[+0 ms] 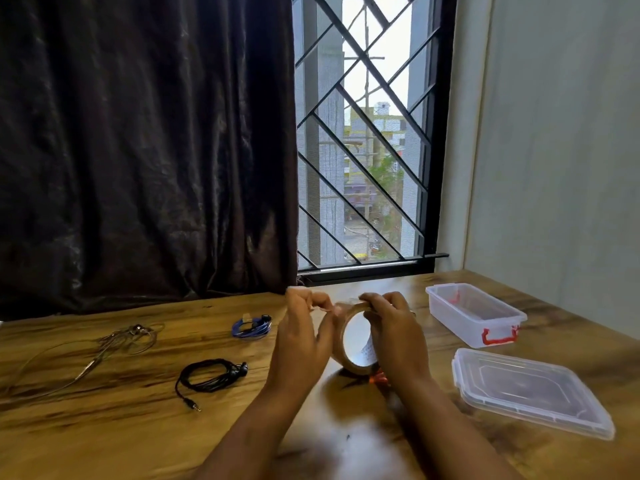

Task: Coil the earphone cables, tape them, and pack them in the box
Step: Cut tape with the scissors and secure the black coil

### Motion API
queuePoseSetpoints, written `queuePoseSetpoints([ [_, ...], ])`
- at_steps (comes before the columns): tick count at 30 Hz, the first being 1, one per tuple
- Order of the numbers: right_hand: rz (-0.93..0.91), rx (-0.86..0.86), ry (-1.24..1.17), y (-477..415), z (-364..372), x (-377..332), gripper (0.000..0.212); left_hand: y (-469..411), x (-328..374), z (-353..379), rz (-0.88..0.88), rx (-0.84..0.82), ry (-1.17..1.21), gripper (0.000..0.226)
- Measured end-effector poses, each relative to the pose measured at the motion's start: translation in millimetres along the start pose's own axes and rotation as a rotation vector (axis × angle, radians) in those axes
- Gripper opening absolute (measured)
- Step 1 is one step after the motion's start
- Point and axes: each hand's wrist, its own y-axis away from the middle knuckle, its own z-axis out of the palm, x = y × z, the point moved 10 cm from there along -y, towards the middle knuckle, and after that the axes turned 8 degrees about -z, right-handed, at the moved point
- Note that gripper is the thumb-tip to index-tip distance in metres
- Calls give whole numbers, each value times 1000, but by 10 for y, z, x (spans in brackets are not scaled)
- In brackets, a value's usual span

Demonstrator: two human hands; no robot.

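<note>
Both hands meet above the middle of the wooden table, holding a roll of brown tape upright on its edge, its open core facing the camera. The right hand grips the roll from its top and right side, fingers curled over the rim. The left hand is closed at the roll's upper left edge, thumb and fingertips pinched together on the tape there; motion blur hides whether a loose end is lifted. Just under the roll, by the right wrist, a small orange-red thing lies on the table, too blurred to identify. Left of the hands lie three sets of earphones. A blue set is coiled into a tight bundle, nearest the left hand. A black set is loosely coiled nearer the camera, with its jack plug trailing out towards the front. A silver-grey set lies uncoiled farther left, its cable spreading in wide loops. To the right stands the clear plastic box with red clasps, open; its clear lid lies flat on the table just in front of it. Behind the table hang a dark brown curtain and a window with a black diagonal grille.
</note>
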Motion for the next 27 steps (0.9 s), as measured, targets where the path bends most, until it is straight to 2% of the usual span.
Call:
queuePoseSetpoints([
  [2,40,16,-33,-1,-29,105,32,-46,20,-92,-9,58,47,52],
  [5,-15,-15,-144,-12,5,18,32,-37,-130,-84,-123,71,101,59],
  [8,-127,-22,-244,-44,19,-172,27,-16,-491,-56,-355,57,166,60],
  [11,-202,-13,-208,-41,12,-275,34,32,-741,102,-629,-39,417,57],
  [13,-171,27,-169,-41,-16,-201,27,82,-792,239,-735,-106,549,58],
  [14,-118,32,-194,-39,-13,-132,23,98,-803,286,-760,-125,578,60],
  [17,29,-18,-317,-50,48,36,37,116,-828,319,-787,-138,636,65],
  [21,151,-121,-571,-75,201,46,26,112,-925,210,-813,-60,694,64],
  [23,138,-197,-608,-51,272,-30,28,119,-966,196,-818,-36,698,63],
  [27,-23,-258,-420,-27,255,-160,34,151,-1056,276,-787,-60,571,71],
])
